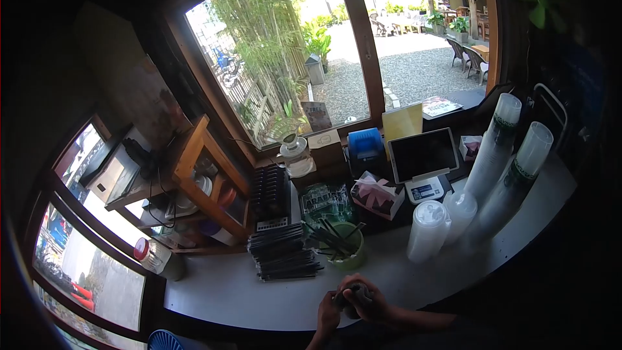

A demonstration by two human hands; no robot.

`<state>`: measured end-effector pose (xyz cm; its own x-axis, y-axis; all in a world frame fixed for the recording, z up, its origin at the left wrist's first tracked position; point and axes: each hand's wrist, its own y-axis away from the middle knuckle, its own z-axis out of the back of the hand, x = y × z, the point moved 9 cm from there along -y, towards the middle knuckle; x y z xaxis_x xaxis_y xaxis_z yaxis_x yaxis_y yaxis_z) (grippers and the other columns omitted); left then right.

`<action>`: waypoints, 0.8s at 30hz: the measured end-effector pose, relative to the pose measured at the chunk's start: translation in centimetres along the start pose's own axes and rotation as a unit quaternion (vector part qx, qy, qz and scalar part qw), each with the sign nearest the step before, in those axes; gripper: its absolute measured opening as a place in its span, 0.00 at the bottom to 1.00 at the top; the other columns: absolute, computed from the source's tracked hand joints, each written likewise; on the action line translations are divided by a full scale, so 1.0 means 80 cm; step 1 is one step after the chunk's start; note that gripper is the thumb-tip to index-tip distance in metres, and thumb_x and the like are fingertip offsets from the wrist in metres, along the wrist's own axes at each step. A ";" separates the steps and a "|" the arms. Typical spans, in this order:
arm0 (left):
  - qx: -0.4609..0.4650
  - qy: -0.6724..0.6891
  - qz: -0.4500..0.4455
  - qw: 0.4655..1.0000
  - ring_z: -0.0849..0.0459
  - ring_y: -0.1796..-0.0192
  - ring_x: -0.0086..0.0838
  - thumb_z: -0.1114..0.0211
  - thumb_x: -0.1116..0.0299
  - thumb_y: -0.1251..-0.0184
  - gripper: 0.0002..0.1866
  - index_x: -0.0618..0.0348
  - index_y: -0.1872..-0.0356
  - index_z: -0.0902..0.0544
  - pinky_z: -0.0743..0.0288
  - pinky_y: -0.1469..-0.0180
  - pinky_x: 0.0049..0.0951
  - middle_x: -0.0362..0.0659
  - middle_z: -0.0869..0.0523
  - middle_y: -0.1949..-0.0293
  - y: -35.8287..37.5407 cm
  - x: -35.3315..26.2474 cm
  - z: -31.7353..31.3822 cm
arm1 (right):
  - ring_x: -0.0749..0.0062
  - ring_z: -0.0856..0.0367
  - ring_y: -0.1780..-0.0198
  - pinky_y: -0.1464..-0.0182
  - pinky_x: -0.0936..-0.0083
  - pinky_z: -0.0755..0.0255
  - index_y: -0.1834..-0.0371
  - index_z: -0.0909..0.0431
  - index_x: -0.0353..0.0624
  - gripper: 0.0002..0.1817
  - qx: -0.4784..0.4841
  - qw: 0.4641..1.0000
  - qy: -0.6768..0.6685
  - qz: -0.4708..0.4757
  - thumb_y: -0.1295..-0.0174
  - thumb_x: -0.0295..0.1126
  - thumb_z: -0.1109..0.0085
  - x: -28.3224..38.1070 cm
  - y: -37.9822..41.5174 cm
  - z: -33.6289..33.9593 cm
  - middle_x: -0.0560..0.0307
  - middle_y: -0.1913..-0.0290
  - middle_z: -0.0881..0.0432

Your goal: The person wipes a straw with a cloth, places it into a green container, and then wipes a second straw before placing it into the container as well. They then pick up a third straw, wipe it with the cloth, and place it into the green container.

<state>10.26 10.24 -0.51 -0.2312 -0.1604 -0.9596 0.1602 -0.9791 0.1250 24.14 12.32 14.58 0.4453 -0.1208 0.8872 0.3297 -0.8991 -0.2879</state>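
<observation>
Close to the counter's front edge, my left hand (pixel 329 312) and my right hand (pixel 373 303) are together, fingers curled round a small dark grey bundle (pixel 360 293). It looks soft, like a crumpled cloth, but shadow and the fingers hide much of it. Just beyond the hands stands a green tub (pixel 352 259) with black straws or sticks poking out. To its left lies a heap of thin, dark wrapped straws (pixel 282 251). Behind the tub is a green printed bag (pixel 324 202).
Plastic lids (pixel 427 230) and tall stacks of clear cups (pixel 495 146) stand on the white counter (pixel 227 298) at right. A tablet (pixel 424 154), tissue box (pixel 382 204) and glass pot (pixel 296 155) line the window. A wooden cabinet (pixel 194 162) and jar (pixel 159 259) are left.
</observation>
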 end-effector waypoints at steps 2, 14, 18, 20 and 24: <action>0.002 0.080 -0.004 0.997 0.17 0.59 0.34 0.40 0.64 0.34 0.16 0.65 0.52 0.22 0.25 0.55 0.33 0.49 0.16 0.63 -0.003 -0.010 -0.007 | 0.79 0.25 0.56 0.50 0.78 0.32 0.54 0.28 0.43 0.12 -0.006 0.999 0.028 -0.015 0.28 0.40 0.44 -0.015 0.003 0.012 0.59 0.58 0.23; 0.002 0.017 0.050 0.999 0.21 0.64 0.21 0.39 0.59 0.29 0.15 0.63 0.55 0.20 0.28 0.59 0.24 0.42 0.17 0.65 0.012 -0.053 -0.083 | 0.79 0.24 0.59 0.54 0.79 0.29 0.56 0.28 0.44 0.13 -0.060 0.998 -0.027 0.004 0.30 0.42 0.42 0.007 0.033 0.091 0.61 0.61 0.23; 0.000 0.037 -0.010 0.999 0.20 0.60 0.23 0.42 0.58 0.27 0.16 0.64 0.55 0.20 0.27 0.57 0.25 0.44 0.16 0.61 0.022 -0.081 -0.102 | 0.82 0.26 0.59 0.55 0.82 0.30 0.55 0.26 0.43 0.12 -0.073 0.997 -0.004 -0.037 0.30 0.39 0.41 -0.016 0.048 0.104 0.64 0.61 0.23; 0.013 0.030 -0.066 0.997 0.21 0.54 0.25 0.40 0.61 0.30 0.15 0.62 0.51 0.21 0.27 0.51 0.27 0.45 0.17 0.57 0.028 -0.092 -0.112 | 0.82 0.26 0.60 0.56 0.82 0.30 0.54 0.26 0.42 0.12 -0.058 0.997 -0.028 -0.053 0.30 0.39 0.41 -0.033 0.058 0.103 0.64 0.62 0.23; -0.023 0.055 -0.005 0.998 0.21 0.51 0.28 0.40 0.64 0.31 0.16 0.62 0.47 0.23 0.29 0.48 0.28 0.49 0.20 0.53 0.029 -0.065 -0.110 | 0.83 0.26 0.61 0.57 0.81 0.30 0.54 0.26 0.42 0.11 -0.050 0.996 0.015 -0.067 0.30 0.38 0.41 -0.039 0.061 0.114 0.64 0.63 0.23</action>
<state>20.28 9.92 2.55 -0.1266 -0.1340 -0.9829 0.2036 -0.9732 0.1065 31.93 12.18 7.11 0.3770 -0.0089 0.9262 0.2988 -0.9453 -0.1307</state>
